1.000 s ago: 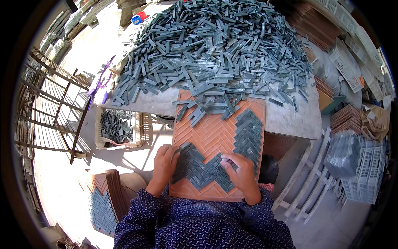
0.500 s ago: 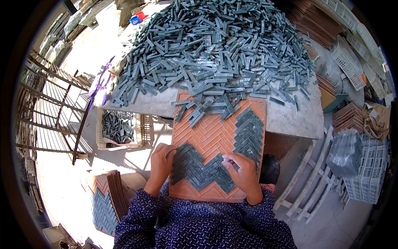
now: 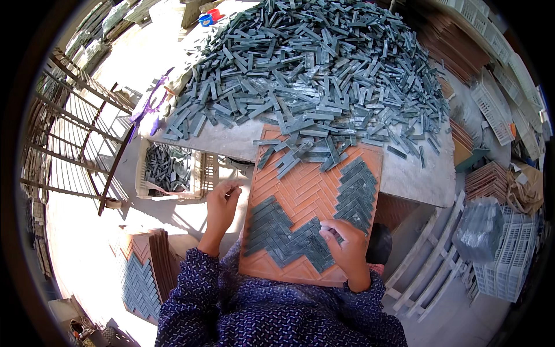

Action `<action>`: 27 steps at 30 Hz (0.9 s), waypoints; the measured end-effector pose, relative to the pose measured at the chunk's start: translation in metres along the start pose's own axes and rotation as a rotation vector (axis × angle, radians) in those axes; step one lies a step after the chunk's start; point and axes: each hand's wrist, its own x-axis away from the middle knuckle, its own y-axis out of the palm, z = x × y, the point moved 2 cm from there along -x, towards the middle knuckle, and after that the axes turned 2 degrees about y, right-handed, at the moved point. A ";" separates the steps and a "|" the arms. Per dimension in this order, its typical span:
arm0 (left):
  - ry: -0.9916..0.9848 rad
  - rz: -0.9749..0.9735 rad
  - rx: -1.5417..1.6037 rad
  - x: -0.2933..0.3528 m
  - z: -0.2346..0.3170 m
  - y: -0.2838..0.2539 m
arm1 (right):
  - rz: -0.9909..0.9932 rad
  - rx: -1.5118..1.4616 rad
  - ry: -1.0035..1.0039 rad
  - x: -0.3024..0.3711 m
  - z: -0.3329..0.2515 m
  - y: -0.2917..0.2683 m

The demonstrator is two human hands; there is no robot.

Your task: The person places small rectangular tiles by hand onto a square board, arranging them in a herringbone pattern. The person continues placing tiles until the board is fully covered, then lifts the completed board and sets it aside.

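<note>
An orange tray [image 3: 300, 199] with a herringbone pattern of grooves leans from my lap against the table edge. Dark green stone strips [image 3: 289, 240] fill a zigzag band across its lower part and run up its right side. Loose strips [image 3: 303, 151] lie heaped over its top end. My right hand [image 3: 348, 248] is over the laid strips at the tray's right, thumb and forefinger pinched; whatever they hold is too small to make out. Off the tray's left edge, my left hand [image 3: 221, 208] is raised with its fingers curled together, their contents hidden.
A big pile of stone strips [image 3: 324, 69] covers the table [image 3: 413, 179]. Below left stand a crate [image 3: 141, 173] of strips and a stack of trays [image 3: 153, 260]. A metal rack [image 3: 81, 133] is at far left. Wooden slats [image 3: 425, 254] and plastic crates [image 3: 500, 254] stand right.
My left hand has lifted off the tray's left edge, moving up and away from the strips. My right hand stays pinched over the tray. The whole view has shifted slightly.
</note>
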 end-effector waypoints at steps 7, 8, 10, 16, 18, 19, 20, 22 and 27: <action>-0.215 -0.066 0.245 0.013 -0.026 0.005 | -0.050 0.073 0.055 0.004 0.004 0.007; -0.202 -0.033 0.268 0.017 -0.032 0.007 | -0.060 0.078 0.050 0.002 0.003 0.011; -0.207 0.017 0.380 0.025 -0.042 0.011 | -0.104 0.160 -0.075 -0.007 -0.003 0.022; -0.293 0.029 0.451 0.037 -0.049 0.003 | -0.280 0.467 -0.338 -0.054 -0.024 0.072; -0.292 0.048 0.455 0.040 -0.048 -0.003 | -0.327 0.559 -0.382 -0.062 -0.024 0.082; -0.286 0.063 0.469 0.041 -0.048 -0.005 | -0.347 0.587 -0.400 -0.064 -0.022 0.086; -0.281 0.079 0.482 0.043 -0.048 -0.007 | -0.367 0.614 -0.418 -0.066 -0.022 0.089; -0.288 0.078 0.505 0.044 -0.047 -0.011 | -0.363 0.606 -0.412 -0.065 -0.023 0.091; -0.254 0.086 0.478 0.048 -0.039 -0.016 | -0.354 0.577 -0.402 -0.071 -0.026 0.090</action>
